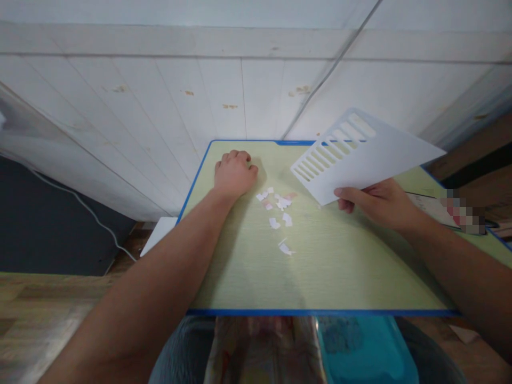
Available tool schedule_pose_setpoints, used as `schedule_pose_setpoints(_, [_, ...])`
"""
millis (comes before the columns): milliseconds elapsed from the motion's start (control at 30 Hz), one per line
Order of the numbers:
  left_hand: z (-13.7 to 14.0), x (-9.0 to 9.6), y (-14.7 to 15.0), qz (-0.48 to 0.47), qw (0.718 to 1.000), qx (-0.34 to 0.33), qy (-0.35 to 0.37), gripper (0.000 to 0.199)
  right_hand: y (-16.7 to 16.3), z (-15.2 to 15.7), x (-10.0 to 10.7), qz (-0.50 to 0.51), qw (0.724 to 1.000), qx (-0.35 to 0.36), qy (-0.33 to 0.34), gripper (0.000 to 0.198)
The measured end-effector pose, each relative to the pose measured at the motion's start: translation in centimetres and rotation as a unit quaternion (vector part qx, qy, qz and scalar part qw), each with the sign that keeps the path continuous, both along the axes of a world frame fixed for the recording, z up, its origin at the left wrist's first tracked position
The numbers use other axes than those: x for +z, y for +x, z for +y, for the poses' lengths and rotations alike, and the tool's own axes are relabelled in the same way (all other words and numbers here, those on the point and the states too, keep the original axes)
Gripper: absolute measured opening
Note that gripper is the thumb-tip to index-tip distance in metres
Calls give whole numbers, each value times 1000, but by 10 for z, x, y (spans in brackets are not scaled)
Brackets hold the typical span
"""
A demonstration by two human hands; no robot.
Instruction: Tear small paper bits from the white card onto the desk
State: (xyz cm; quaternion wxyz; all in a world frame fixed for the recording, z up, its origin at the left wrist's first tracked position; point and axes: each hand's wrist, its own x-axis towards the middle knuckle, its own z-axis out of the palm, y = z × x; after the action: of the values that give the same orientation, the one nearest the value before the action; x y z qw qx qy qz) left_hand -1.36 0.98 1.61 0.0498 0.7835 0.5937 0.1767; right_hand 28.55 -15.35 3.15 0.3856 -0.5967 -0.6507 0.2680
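Observation:
A white plastic scraper (pixel 360 160), thin and flat with a row of slots along one edge, is gripped by my right hand (pixel 370 202). That hand pinches its lower edge, thumb on top, and holds it tilted above the right half of the table. My left hand (pixel 236 173) rests at the table's far left with nothing in it, thumb apart from the lightly bent fingers. Between the two hands lie several torn paper scraps (pixel 284 202), mostly white with a few pinkish ones. One scrap (pixel 285 248) lies closer to me than the others.
The pale green table (pixel 340 272) has a blue rim. At its right side lies a flat card-like item (pixel 430 209), partly blurred out. Below the front edge are a teal plastic container (pixel 372 352) and a crinkled bag (pixel 268 352). A cable (pixel 336 64) runs down the white wall behind.

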Motion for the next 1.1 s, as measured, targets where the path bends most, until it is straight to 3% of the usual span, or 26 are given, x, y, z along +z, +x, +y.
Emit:
schedule_pose_setpoints(267, [-1, 1, 1, -12, 1000, -4, 0, 41, -8, -10, 8, -8, 997, 75, 8, 54])
schedule_pose_setpoints(633, [0, 0, 2, -29, 1000, -8, -4, 43, -30, -25, 11, 43, 985, 157, -58, 53])
schedule_pose_setpoints(867, [-14, 18, 5, -1, 999, -11, -40, 40, -62, -52, 15, 47, 963, 252, -87, 40])
schedule_pose_setpoints(1000, [-23, 28, 6, 12, 998, -16, -66, 42, -71, -59, 20, 29, 952, 295, -77, 36])
schedule_pose_setpoints(1100, [-19, 21, 6, -17, 998, -10, -66, 43, -76, -61, 26, 6, 951, 304, -50, 31])
